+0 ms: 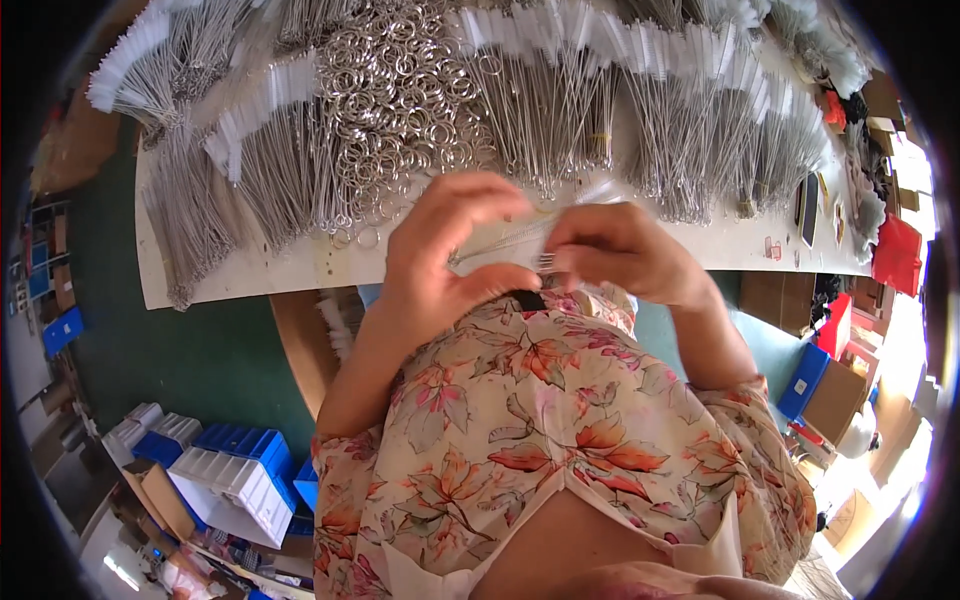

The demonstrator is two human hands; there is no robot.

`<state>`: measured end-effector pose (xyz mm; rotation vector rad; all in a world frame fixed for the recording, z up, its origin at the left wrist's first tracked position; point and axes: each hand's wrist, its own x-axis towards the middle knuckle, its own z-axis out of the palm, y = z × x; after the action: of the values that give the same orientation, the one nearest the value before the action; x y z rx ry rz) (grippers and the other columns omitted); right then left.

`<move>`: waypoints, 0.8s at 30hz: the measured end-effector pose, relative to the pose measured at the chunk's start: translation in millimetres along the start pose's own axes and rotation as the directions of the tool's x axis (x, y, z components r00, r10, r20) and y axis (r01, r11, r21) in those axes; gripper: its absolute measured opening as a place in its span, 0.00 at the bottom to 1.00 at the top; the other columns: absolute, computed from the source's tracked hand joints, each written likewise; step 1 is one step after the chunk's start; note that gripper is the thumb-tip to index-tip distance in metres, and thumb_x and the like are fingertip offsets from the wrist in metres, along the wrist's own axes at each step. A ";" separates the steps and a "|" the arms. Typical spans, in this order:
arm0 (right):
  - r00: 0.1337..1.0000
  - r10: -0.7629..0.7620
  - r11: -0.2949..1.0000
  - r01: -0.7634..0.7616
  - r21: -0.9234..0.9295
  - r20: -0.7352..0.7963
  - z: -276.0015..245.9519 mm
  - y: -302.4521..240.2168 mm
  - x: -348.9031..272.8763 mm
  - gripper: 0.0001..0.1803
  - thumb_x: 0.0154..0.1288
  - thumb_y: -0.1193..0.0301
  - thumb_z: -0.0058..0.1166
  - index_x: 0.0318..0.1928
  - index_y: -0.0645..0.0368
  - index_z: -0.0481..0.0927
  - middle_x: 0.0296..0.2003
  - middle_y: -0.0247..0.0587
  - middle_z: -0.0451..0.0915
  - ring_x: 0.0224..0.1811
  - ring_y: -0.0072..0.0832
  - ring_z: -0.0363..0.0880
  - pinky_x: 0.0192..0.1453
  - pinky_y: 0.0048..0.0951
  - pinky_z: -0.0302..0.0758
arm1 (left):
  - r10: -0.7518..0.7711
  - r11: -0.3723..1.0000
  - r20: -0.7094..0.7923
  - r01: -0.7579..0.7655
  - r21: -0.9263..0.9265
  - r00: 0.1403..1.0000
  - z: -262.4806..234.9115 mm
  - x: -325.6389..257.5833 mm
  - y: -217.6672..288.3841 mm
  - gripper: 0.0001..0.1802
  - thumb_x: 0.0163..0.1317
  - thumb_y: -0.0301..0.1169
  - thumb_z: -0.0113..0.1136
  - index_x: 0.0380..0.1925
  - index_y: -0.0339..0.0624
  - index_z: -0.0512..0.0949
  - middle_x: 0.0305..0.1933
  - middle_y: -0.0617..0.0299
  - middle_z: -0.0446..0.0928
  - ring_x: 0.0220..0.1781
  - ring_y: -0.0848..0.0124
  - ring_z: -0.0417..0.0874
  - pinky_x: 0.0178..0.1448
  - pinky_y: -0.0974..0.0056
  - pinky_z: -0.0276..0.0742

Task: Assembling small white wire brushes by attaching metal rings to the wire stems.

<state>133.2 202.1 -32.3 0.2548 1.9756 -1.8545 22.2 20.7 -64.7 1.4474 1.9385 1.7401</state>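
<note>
My left hand (pixel 440 250) is lifted over the near table edge, its thumb and curved fingers wide apart with nothing between them. It is slightly blurred. To its right, my right hand (pixel 625 250) has its fingers closed in a pinch. A small silver metal piece (pixel 546 262) pokes out at its fingertips; its exact kind is too small to tell. Behind and between the hands, a few thin wire brushes (pixel 505 240) lie on the table, partly covered by the right hand. A heap of silver split rings (pixel 400 100) lies beyond my left hand.
Bundles of wire brushes with white bristles (pixel 560 110) line the white table (pixel 290 270), with more bundles (pixel 190 200) at the left and right (pixel 720 120). A dark flat object (pixel 807 210) lies near the right end. White and blue bins (pixel 230 485) stand lower left, cardboard boxes (pixel 775 300) right.
</note>
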 end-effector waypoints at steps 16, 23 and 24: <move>0.879 -0.444 0.851 0.351 -0.391 -0.176 20.2 26.8 17.0 0.06 0.54 0.78 0.58 0.34 0.63 0.81 0.39 0.42 0.77 0.32 0.26 0.78 0.37 0.25 0.75 | -0.535 0.809 -0.164 0.447 -0.383 0.829 -5.4 -37.7 -5.8 0.05 0.54 0.19 0.58 0.25 0.35 0.71 0.40 0.56 0.78 0.34 0.78 0.79 0.36 0.72 0.78; 0.908 -0.408 0.909 0.394 -0.135 -0.098 26.2 9.3 41.4 0.05 0.55 0.78 0.57 0.34 0.65 0.80 0.37 0.42 0.76 0.28 0.25 0.77 0.33 0.22 0.73 | -0.165 0.984 -0.042 0.161 -0.078 0.985 -32.8 -15.5 1.9 0.10 0.55 0.17 0.57 0.38 0.36 0.80 0.42 0.53 0.77 0.36 0.74 0.79 0.37 0.72 0.78; 0.948 -0.311 0.944 0.317 0.094 -0.068 23.7 9.4 40.4 0.05 0.56 0.79 0.57 0.34 0.66 0.80 0.37 0.41 0.76 0.27 0.23 0.77 0.32 0.21 0.73 | -0.161 0.983 -0.010 0.160 -0.088 0.987 -34.7 -13.1 3.0 0.11 0.55 0.18 0.57 0.38 0.36 0.80 0.42 0.54 0.77 0.37 0.74 0.79 0.38 0.72 0.78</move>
<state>104.9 173.6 -58.3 0.0163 2.0544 -2.1717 7.5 -12.7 -57.4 1.2154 1.9040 1.7463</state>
